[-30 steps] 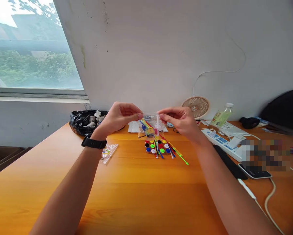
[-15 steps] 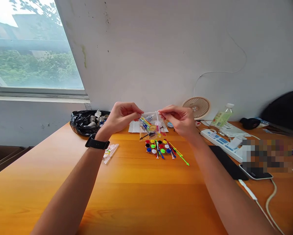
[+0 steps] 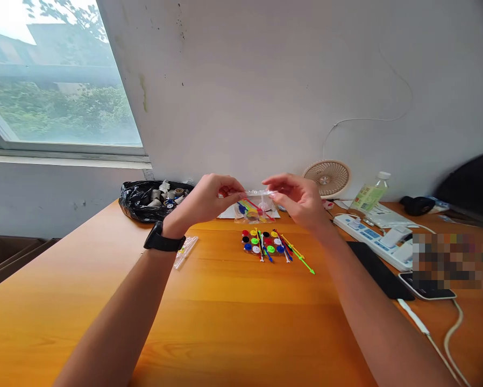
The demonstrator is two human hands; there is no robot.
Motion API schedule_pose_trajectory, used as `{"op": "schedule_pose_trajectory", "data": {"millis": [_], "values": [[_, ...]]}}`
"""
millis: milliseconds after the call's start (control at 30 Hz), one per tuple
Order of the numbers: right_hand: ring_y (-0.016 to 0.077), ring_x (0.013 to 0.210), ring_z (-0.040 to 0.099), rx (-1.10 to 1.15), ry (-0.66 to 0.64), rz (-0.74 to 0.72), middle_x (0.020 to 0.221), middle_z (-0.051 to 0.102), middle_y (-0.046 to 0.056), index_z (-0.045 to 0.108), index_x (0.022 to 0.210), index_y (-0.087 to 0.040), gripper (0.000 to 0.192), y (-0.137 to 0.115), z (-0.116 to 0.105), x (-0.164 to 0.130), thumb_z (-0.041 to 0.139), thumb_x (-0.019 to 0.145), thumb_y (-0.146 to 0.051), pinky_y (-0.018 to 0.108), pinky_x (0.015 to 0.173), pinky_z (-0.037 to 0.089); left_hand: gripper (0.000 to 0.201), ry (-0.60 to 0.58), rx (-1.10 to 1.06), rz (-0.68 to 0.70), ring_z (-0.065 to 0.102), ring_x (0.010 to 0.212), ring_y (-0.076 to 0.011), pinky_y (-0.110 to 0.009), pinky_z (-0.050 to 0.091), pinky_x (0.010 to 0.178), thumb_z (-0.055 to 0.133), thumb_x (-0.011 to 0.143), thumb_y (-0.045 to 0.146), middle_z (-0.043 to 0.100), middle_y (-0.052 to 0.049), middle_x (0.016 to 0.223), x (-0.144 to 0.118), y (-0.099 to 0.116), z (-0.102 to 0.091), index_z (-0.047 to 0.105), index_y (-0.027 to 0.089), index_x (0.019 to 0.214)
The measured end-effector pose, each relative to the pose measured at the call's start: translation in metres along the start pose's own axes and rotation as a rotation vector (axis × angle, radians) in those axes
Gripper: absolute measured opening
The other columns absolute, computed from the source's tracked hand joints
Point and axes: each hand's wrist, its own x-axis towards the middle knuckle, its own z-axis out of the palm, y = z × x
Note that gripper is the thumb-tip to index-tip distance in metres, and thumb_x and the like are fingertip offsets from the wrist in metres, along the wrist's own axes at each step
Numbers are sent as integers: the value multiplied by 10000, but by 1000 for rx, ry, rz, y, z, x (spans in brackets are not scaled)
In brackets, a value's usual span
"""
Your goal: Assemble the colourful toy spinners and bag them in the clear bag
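Both of my hands hold a small clear plastic bag (image 3: 254,208) by its top edge, above the far part of the orange wooden table (image 3: 225,312). My left hand (image 3: 209,198), with a black watch on its wrist, pinches the bag's left corner. My right hand (image 3: 300,199) pinches the right corner. Inside the bag are coloured sticks and small round pieces. Below it on the table lies a pile of coloured round pieces and thin sticks (image 3: 271,244).
A second clear bag (image 3: 185,250) lies by my left wrist. A black plastic bag (image 3: 148,200) of small parts sits at the back left. On the right are a small fan (image 3: 327,177), a bottle (image 3: 368,196), a power strip (image 3: 370,242), a phone (image 3: 427,287) and cables.
My hands have lowered the bag slightly and turned its top edge flatter, so it hangs closer to the table. The camera view has shifted a little to the left.
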Motion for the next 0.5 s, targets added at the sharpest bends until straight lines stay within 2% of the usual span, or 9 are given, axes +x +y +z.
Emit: {"op": "schedule_pose_trajectory", "data": {"millis": [100,167,267,333,500], "values": [[218,961,686,-87,-76,23,1027,736,46,751,1198,-272,318,-3,4,-1,774,894,-361,344,838,565,225,-28,73,46,664,757,-157,-260,507,676,656,971,370,767,-53,859,-1,2,3,776,180,962],[228,970,686,-143,-152,26,1029,750,57,776,1127,-256,274,-6,7,-1,773,905,-417,344,846,549,229,-65,102,59,641,726,-151,-255,481,651,634,982,371,756,-41,839,-2,5,4,761,182,960],[211,844,673,-192,-205,37,914,757,64,802,931,-211,291,-7,8,-1,693,965,-479,324,739,514,262,-92,124,49,624,706,-153,-257,460,629,619,992,403,744,-37,820,-2,8,4,758,183,960],[198,785,652,-201,-206,45,855,750,63,802,877,-196,357,-6,6,0,665,978,-510,312,682,485,291,-83,118,31,626,714,-159,-258,460,624,631,986,440,744,-43,820,-1,9,4,764,183,955],[169,689,581,-166,-157,80,744,701,43,778,791,-183,444,-4,-3,0,726,901,-610,298,598,425,314,-19,78,17,611,692,-145,-247,467,625,690,954,473,717,-30,758,-1,10,1,737,179,854]]}}
